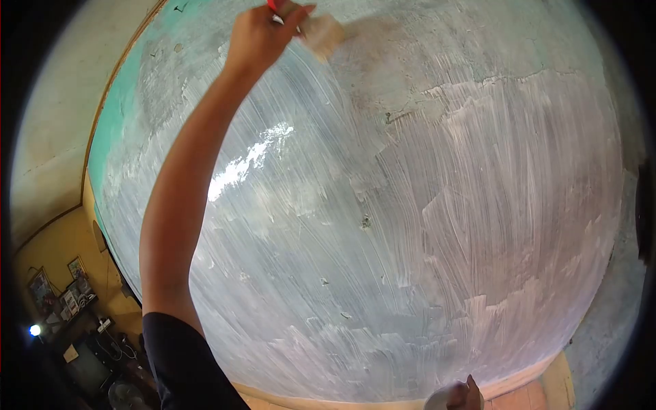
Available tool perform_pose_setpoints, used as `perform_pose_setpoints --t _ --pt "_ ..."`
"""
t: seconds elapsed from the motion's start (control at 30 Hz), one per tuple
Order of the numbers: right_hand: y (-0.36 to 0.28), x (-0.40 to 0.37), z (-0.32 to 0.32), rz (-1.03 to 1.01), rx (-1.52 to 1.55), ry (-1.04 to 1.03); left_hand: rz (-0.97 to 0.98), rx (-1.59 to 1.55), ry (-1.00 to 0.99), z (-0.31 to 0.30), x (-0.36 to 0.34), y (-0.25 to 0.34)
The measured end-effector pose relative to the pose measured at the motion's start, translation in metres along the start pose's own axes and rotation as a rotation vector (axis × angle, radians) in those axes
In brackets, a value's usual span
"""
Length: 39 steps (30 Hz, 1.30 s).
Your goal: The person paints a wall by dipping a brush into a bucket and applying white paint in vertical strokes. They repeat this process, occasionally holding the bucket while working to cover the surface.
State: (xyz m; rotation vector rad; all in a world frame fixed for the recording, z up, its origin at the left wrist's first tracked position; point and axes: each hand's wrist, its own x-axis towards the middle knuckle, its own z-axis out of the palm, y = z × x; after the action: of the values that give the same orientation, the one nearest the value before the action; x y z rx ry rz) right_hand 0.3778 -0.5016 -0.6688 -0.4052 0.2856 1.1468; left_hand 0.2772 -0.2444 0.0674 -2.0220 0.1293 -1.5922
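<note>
My left hand is raised high against the wall, its arm stretched up from a dark sleeve. Its fingers are closed around the red handle of a paintbrush, whose pale, wide bristles are slightly blurred at the wall's surface. Streaky white paint covers much of the wall, with a wet shine left of the middle. Low in the view, my right hand is partly cut off by the bottom edge. It is closed at a whitish, rounded container, whose contents I cannot make out.
Bare grey plaster and a green strip show near the wall's upper and left edges. At lower left are a shelf, picture frames, a lit lamp, cables and a fan. Reddish floor tiles lie below.
</note>
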Motion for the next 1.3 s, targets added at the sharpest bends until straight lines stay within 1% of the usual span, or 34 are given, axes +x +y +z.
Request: perform_pose_setpoints --t 0.07,0.1,0.13,0.2,0.23,0.27,0.3,0.33,0.37,0.4,0.43,0.47,0.5,0.53,0.57,0.6,0.63,0.7,0.73,0.77,0.8,0.83,0.87,0.9,0.93,0.97,1.0,1.03,1.07,1.13,1.2,1.23,1.27,1.3 --pt "0.0 -0.003 0.001 -0.035 -0.008 -0.03 -0.051 -0.179 0.101 -0.009 0.021 0.006" --pt "-0.003 -0.001 -0.001 -0.035 -0.01 -0.033 0.058 -0.059 0.138 -0.012 0.029 0.0" --pt "-0.005 0.0 -0.004 -0.044 -0.035 -0.034 0.06 -0.058 0.139 -0.013 0.03 -0.008" --pt "-0.01 0.001 -0.007 -0.052 -0.054 -0.036 0.313 0.358 0.238 -0.008 0.025 -0.021" --pt "-0.012 0.0 -0.008 -0.067 -0.044 -0.015 0.311 0.247 0.142 -0.001 0.013 -0.008" --pt "-0.014 -0.001 -0.007 -0.081 -0.037 0.007 0.355 0.211 0.113 0.011 -0.003 -0.005" --pt "-0.015 -0.003 -0.006 -0.079 -0.039 0.005 0.418 0.227 0.041 0.021 -0.023 -0.003" --pt "-0.017 -0.005 -0.005 -0.07 -0.023 -0.013 0.529 0.297 -0.002 0.027 -0.044 0.013" --pt "-0.019 -0.005 -0.002 -0.062 -0.006 -0.033 0.591 0.256 0.006 0.029 -0.066 0.032" --pt "-0.02 -0.005 0.001 -0.063 -0.006 -0.037 0.545 0.188 -0.078 0.025 -0.09 0.053" --pt "-0.021 -0.006 0.004 -0.052 0.019 -0.039 0.626 0.165 -0.091 0.025 -0.111 0.073" --pt "-0.021 -0.007 0.006 -0.038 0.041 -0.037 0.627 0.062 -0.176 0.026 -0.133 0.084" --pt "-0.02 -0.008 0.01 -0.033 0.039 -0.036 0.668 -0.016 -0.25 0.02 -0.149 0.101" --pt "-0.02 -0.009 0.015 -0.056 -0.032 0.009 0.642 -0.002 -0.288 0.016 -0.165 0.114" --pt "-0.019 -0.009 0.017 -0.079 -0.101 0.051 0.543 -0.072 -0.393 0.008 -0.17 0.126" --pt "-0.018 -0.007 0.017 -0.075 -0.102 0.048 0.443 -0.142 -0.495 0.001 -0.17 0.132" --pt "-0.016 -0.005 0.015 -0.073 -0.102 0.019 0.442 -0.139 -0.497 0.001 -0.167 0.13" --pt "-0.017 -0.003 0.014 -0.076 -0.104 -0.015 0.195 -0.386 -0.436 0.004 -0.152 0.119" --pt "-0.016 -0.005 0.016 -0.081 -0.104 0.0 0.033 -0.39 -0.569 -0.003 -0.134 0.116" --pt "-0.016 -0.005 0.018 -0.083 -0.105 0.017 -0.09 -0.333 -0.582 -0.004 -0.116 0.102" --pt "-0.016 -0.003 0.016 -0.08 -0.11 0.015 0.073 -0.297 -0.507 -0.005 -0.098 0.076" --pt "-0.017 -0.001 0.013 -0.054 -0.088 0.008 -0.002 -0.271 -0.491 -0.008 -0.076 0.057" --pt "-0.017 0.002 0.012 -0.029 -0.064 -0.001 -0.227 -0.209 -0.481 -0.014 -0.053 0.039" --pt "-0.017 0.004 0.014 -0.03 -0.065 -0.003 -0.112 -0.149 -0.403 -0.02 -0.03 0.008" --pt "-0.017 0.005 0.015 -0.032 -0.084 0.022 -0.033 -0.24 -0.228 -0.02 -0.01 -0.02" --pt "-0.018 0.005 0.016 -0.034 -0.104 0.047 -0.125 -0.116 -0.256 -0.036 0.007 -0.022" --pt "-0.018 0.006 0.017 -0.037 -0.108 0.051 0.007 -0.014 -0.217 -0.044 0.027 -0.055" --pt "-0.018 0.006 0.017 -0.031 -0.087 0.044 -0.043 0.093 -0.111 -0.048 0.04 -0.058" --pt "-0.017 0.007 0.019 -0.024 -0.066 0.036 0.022 -0.032 -0.007 -0.051 0.048 -0.045" --pt "-0.018 0.004 0.024 -0.023 -0.056 0.044 0.111 0.379 0.135 -0.056 0.055 -0.048" --pt "-0.019 0.004 0.027 -0.014 -0.044 0.048 0.107 0.444 0.137 -0.05 0.046 -0.046" --pt "-0.019 0.005 0.026 -0.045 -0.091 0.078 0.107 0.508 0.136 -0.048 0.038 -0.045" --pt "-0.019 0.006 0.025 -0.077 -0.138 0.109 0.105 0.509 0.128 -0.041 0.025 -0.046" --pt "-0.018 0.006 0.025 -0.071 -0.136 0.115 0.18 0.453 0.135 -0.029 0.007 -0.05"
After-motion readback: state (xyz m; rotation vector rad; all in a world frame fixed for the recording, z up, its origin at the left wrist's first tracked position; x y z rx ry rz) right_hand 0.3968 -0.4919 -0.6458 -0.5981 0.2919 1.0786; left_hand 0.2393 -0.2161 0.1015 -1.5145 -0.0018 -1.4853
